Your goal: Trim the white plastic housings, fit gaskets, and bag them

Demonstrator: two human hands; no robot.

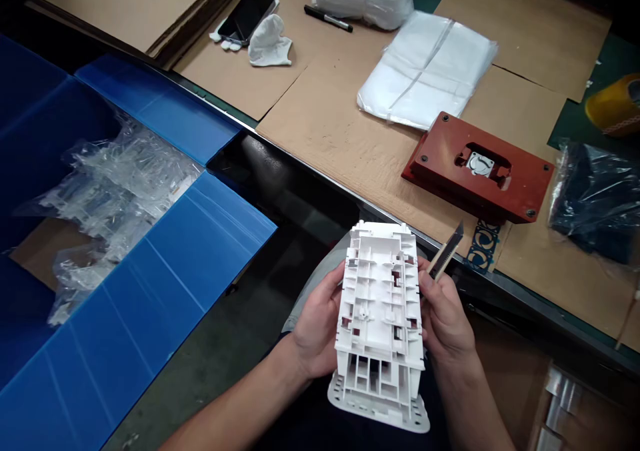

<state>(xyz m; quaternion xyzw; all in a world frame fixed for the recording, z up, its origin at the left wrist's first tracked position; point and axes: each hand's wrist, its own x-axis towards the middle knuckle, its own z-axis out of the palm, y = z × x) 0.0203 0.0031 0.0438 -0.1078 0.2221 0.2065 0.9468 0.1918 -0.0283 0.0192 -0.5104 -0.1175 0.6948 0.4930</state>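
I hold a white moulded plastic part (pixel 381 317) with many ribs and slots upright over my lap, below the table edge. My left hand (pixel 315 321) grips its left side, fingers curled round it. My right hand (pixel 445 314) presses against the right side and also pinches a small knife blade (pixel 447 251) that points up and to the right.
A red metal fixture (pixel 480 167) lies on the cardboard-covered table (pixel 330 124). Behind it are white plastic bags (pixel 425 67), a black marker (pixel 329 19), a phone (pixel 247 16) and a white glove (pixel 270 41). An open blue bin (pixel 200 237) with clear-bagged parts (pixel 115 191) stands at left. Yellow tape roll (pixel 615 104) at right.
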